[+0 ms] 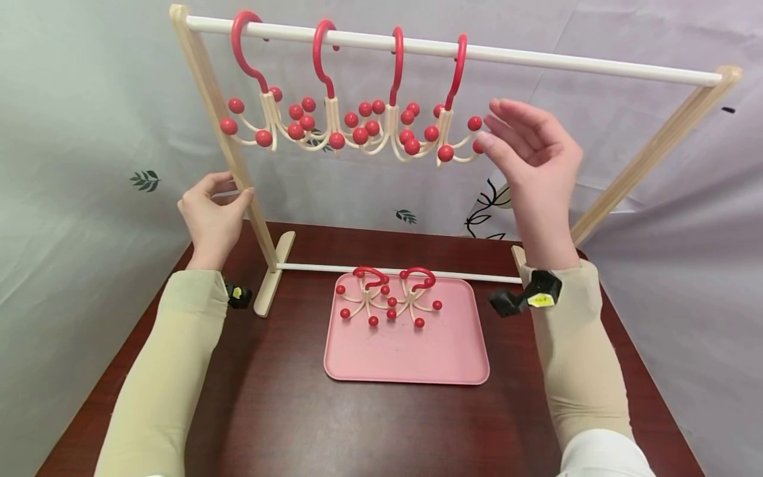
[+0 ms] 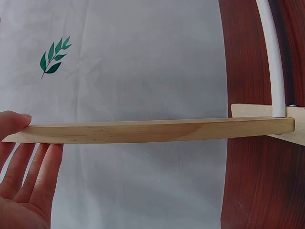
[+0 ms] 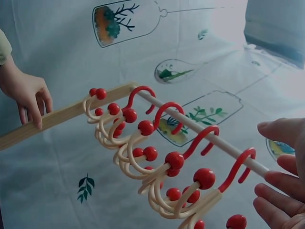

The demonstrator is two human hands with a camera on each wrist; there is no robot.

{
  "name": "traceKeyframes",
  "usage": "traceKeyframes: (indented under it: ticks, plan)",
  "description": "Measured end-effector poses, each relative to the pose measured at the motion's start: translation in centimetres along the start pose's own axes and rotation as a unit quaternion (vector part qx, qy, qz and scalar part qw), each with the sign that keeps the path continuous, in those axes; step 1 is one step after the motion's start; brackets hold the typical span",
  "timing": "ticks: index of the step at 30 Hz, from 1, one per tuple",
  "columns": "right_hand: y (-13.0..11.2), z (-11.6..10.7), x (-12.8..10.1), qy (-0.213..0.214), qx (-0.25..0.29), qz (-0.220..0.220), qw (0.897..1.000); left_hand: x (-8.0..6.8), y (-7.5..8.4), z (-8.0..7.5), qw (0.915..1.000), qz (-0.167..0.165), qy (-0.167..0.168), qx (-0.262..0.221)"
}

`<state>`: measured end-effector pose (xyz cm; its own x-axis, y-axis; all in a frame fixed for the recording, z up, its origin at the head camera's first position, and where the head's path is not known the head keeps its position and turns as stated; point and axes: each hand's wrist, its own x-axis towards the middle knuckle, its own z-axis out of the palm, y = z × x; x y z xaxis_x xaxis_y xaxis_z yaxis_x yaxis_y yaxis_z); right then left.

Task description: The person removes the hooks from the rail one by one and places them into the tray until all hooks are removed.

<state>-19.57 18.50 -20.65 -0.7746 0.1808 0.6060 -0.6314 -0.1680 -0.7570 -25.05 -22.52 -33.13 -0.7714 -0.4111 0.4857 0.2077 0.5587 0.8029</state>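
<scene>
My left hand pinches the left wooden post of a small rack, thumb on one side and fingers on the other. Several multi-arm hangers hang by red hooks from the rack's white top rail; each has pale arms tipped with red balls. Beside the rightmost hanger is my right hand, its fingers loosely bent and nothing held. In the head view its thumb overlaps a red ball, but the right wrist view shows the hand apart from the hanger's hook.
Two more hangers lie on a pink tray on the dark red table. A white lower bar crosses behind the tray between the rack's feet. The right post stands beyond my right wrist. Pale printed cloth hangs behind.
</scene>
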Motion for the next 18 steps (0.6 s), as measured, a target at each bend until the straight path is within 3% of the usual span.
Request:
traceKeyframes:
  ticks: [18]
  plan:
    - [-1.1, 3.6, 4.1, -0.017, -0.093, 0.042, 0.995, 0.0, 0.0, -0.2, 1.0, 0.001, -0.002, -0.001]
